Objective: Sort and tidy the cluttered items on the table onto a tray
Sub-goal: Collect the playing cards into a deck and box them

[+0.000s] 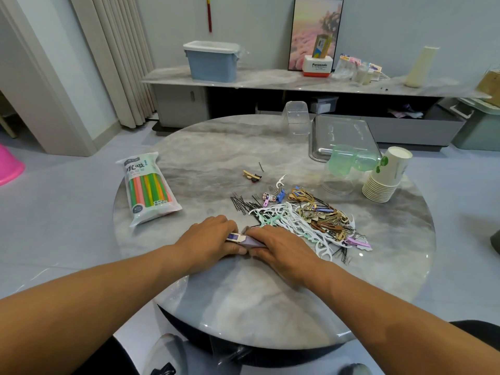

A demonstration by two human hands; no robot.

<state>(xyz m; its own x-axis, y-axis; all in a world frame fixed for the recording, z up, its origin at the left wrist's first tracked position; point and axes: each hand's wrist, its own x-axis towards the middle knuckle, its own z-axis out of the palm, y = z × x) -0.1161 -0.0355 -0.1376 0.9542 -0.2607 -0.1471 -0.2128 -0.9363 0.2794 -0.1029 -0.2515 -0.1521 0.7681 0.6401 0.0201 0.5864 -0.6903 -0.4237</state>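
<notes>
Both hands meet at the near middle of the round marble table [216, 147]. My left hand [211, 239] and my right hand [281, 250] together grip a small purple and white card packet [244, 238], fingers curled round it. Just right of them lies a mixed pile [303, 215] of white and mint floss picks, black hairpins, and brown and gold hair clips. A steel tray [319, 136] sits at the far right of the table. A gold clip [251, 175] and one hairpin [261, 167] lie apart from the pile.
A bag of coloured straws [147, 188] lies at the left. A stack of paper cups [387, 175], green-tinted clear cups [349, 163] and a clear box [296, 117] stand near the tray. Behind the table runs a low cabinet holding a blue bin [212, 62].
</notes>
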